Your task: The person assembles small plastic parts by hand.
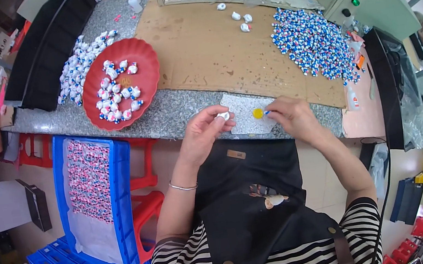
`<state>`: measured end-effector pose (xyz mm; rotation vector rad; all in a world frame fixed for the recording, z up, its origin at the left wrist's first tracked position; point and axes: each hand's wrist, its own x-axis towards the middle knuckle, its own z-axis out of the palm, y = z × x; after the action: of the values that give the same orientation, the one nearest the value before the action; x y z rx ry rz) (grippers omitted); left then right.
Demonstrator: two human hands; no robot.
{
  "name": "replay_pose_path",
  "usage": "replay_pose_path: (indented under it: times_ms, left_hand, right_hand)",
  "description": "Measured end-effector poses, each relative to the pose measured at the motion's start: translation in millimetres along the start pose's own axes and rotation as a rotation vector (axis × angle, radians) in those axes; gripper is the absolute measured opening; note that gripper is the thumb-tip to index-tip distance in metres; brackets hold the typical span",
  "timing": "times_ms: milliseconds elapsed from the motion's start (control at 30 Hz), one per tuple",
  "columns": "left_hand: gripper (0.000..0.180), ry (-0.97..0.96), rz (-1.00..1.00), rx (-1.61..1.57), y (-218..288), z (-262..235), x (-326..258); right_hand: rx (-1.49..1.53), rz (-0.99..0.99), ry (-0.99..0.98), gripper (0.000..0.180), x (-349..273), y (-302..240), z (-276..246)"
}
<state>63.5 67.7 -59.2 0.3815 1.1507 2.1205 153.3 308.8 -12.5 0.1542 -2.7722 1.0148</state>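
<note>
Two hands of mine work at the near edge of the granite bench (175,113), which I take as my landmark. On the bench, a wide sheet of brown cardboard (220,47) covers most of the middle. Off the bench's near left edge stands a blue crate (120,185) lined with rows of small red, white and blue pieces. On the bench's left part sits a red plate (145,59) holding more such pieces, with a loose scatter of them just beyond the plate. Toward the bench's right part, on the cardboard, lies a big heap of blue and white pieces (314,46). At the bench's near edge, between my hands, rests a pale square pad (248,123) with a small yellow disc (258,113) on it.

My left hand (202,133) is lifted just over the bench's near edge, its grip pinched together on a small white piece (224,115). My right hand (293,116) lies on the same edge, just right of the yellow disc, its fingertips closed on a tiny blue piece (267,114) beside the disc.
</note>
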Motion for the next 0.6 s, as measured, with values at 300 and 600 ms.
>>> replay_pose_path:
  times_ms: [300, 600]
  left_hand:
    - [0.023, 0.015, -0.118, -0.234, -0.7, -14.0, -13.0]
    - [0.034, 0.034, -0.122, 0.106, -16.0, 1.7, -8.9]
  right_hand:
    - [-0.360, -0.243, -0.079, 0.008, 11.7, -2.4, 23.3]
    - [-0.295, -0.155, -0.097, 0.007, 7.8, 2.1, 20.8]
